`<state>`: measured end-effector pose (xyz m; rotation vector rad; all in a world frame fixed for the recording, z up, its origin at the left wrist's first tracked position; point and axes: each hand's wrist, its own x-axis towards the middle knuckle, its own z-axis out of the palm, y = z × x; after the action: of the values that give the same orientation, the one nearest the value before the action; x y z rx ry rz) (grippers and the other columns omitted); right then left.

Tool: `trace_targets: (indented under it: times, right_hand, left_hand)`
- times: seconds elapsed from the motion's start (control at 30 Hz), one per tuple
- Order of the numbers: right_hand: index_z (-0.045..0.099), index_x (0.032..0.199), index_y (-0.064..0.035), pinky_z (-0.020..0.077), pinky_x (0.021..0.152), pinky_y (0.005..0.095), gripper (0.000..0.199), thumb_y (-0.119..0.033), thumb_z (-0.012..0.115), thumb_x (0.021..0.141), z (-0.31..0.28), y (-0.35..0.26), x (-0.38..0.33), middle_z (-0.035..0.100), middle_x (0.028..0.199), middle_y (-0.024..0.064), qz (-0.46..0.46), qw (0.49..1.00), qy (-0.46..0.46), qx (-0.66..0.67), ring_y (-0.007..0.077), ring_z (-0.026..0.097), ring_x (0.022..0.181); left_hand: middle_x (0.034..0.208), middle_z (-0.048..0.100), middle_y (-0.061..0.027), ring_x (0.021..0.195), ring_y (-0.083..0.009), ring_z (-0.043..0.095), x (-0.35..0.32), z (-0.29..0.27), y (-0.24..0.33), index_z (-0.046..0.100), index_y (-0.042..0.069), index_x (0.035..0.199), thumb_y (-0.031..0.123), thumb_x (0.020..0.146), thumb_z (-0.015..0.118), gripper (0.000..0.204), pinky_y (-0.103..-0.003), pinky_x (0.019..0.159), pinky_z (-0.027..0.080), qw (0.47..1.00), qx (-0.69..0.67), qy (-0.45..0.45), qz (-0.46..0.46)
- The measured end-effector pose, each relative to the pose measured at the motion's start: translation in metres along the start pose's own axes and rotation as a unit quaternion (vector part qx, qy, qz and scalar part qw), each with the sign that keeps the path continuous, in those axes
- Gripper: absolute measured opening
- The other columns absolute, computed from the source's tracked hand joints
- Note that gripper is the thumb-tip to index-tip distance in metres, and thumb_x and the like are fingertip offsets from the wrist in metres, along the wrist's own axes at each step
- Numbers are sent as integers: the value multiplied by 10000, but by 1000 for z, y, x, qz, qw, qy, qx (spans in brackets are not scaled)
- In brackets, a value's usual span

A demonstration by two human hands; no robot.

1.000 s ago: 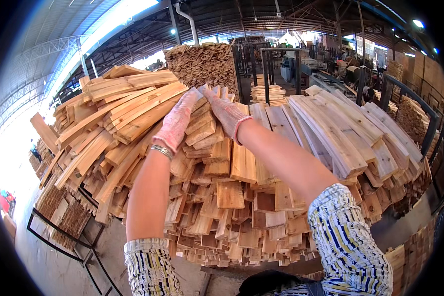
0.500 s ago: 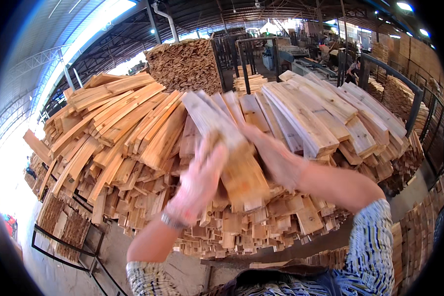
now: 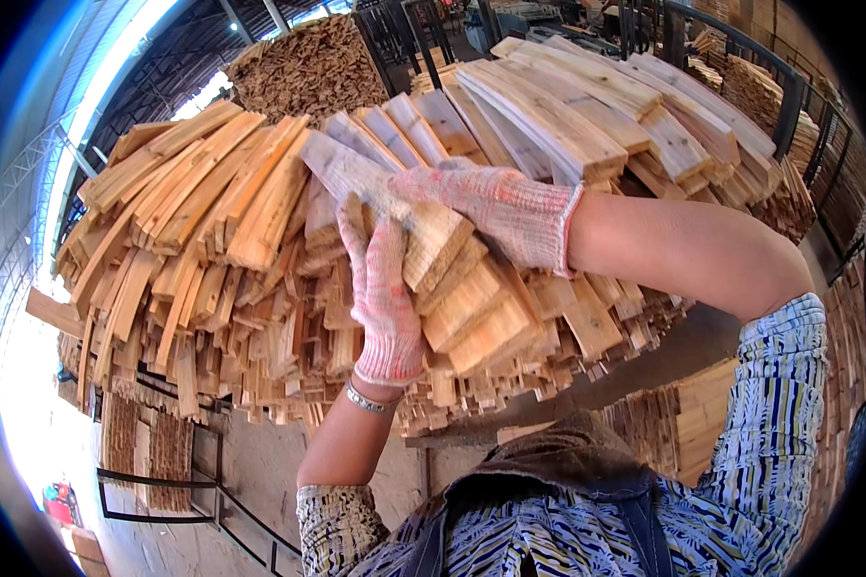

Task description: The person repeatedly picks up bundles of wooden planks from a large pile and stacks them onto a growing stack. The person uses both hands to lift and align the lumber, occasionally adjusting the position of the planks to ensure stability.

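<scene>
One view only: head-worn fisheye, the left of a side-by-side pair. It looks forward and down from the person's head, across the chest and both forearms, onto a pile of wooden slats [image 3: 260, 240]. Picture upright, not mirrored; straight slat edges bow toward the dark round rim. Very near: the left hand [image 3: 385, 298] and right hand [image 3: 496, 207], both gloved, fill the centre, and the patterned sleeves enter from the lower edge. Farther off, top of frame, a second stack [image 3: 308, 67] and a roof [image 3: 164, 58]; lower left, floor and a metal rack [image 3: 164, 481]. No second view, so no shared area.
</scene>
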<state>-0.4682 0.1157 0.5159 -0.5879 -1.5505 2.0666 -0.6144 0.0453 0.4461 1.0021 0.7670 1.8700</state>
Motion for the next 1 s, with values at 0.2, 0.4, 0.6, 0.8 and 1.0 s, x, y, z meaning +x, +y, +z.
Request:
trace_targets:
  times: [0.2,0.4,0.6,0.8,1.0]
  right_hand:
    - [296,1494,57,490,1024,339,838,-362,734,915,21,35,-62,526,1382,188,-107,991,18,-81,219,536,1247]
    - [152,1559,46,469,1040,337,939,-230,763,901,56,104,-82,424,1452,187,-135,972,176,-71,248,498,1282]
    - [136,1570,-134,494,1020,393,824,-333,671,975,60,124,-81,480,1389,154,-201,944,215,151,246,531,1235]
    - [518,1366,-42,581,884,352,506,-357,641,989,49,125,-47,648,1214,129,-130,947,14,294,198,664,1055]
    - [551,1277,-25,596,784,335,399,-285,654,992,27,137,-28,674,1108,104,-84,956,168,226,188,670,901]
  left_hand:
    - [1639,202,-129,1448,-263,347,-85,12,13,-38,141,1629,89,996,537,857,-396,1190,329,1000,11,5,-4]
    - [1425,457,-129,1240,-267,538,-103,6,-1,182,193,1580,223,946,617,770,-406,1030,504,986,-51,152,-42]
    - [1370,496,-128,1136,-207,582,-92,-12,24,11,111,1602,330,930,717,999,-348,922,538,980,-17,155,-122]
    - [1325,533,-99,1098,-203,601,-85,-18,23,145,104,1581,349,920,734,919,-361,891,556,990,-29,75,-117]
    - [1197,596,-92,1024,-186,627,-83,-6,28,383,76,1405,319,931,726,633,-326,819,569,984,91,90,-125]
